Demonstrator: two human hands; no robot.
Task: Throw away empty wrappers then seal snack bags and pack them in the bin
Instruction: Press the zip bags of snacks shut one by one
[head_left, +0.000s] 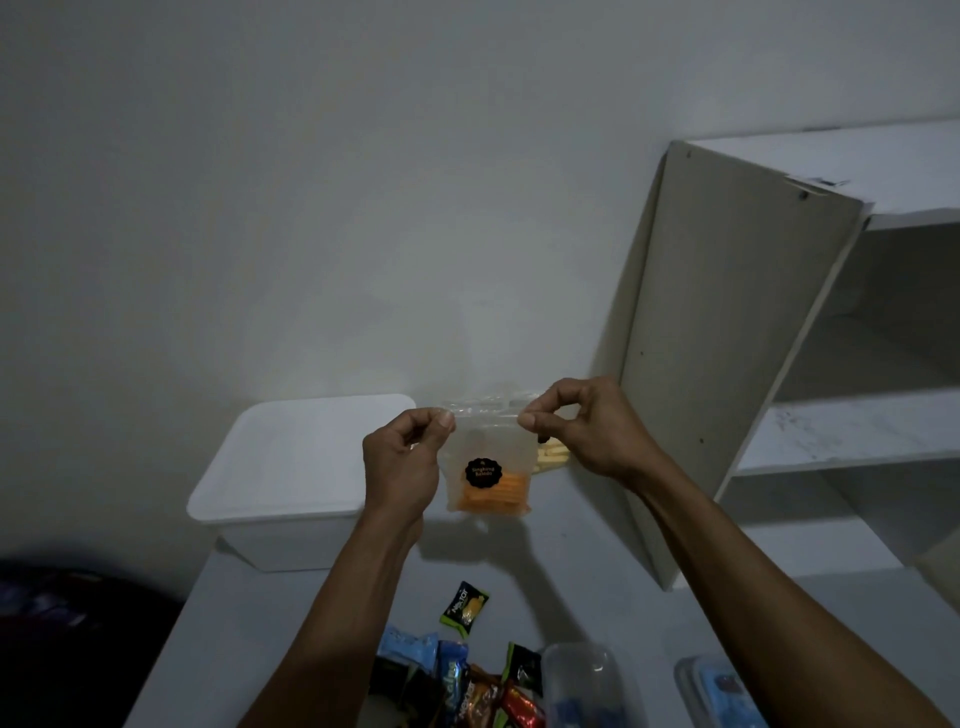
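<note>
I hold a clear zip snack bag (488, 467) in the air over the table; it has a black round label and orange chips in its lower half. My left hand (402, 462) pinches the bag's top left corner. My right hand (587, 426) pinches the top right corner, and the top strip stretches between my fingers. A white plastic bin (291, 467) with its lid on stands behind and to the left of the bag. A second bag of pale yellow snacks (551, 457) lies behind my right hand, mostly hidden.
A pile of small wrappers and snack packs (457, 680) lies at the near table edge, with a green packet (464, 607) apart from it. Two clear containers (587, 680) (717, 691) stand at the lower right. A white shelf unit (727, 338) rises on the right.
</note>
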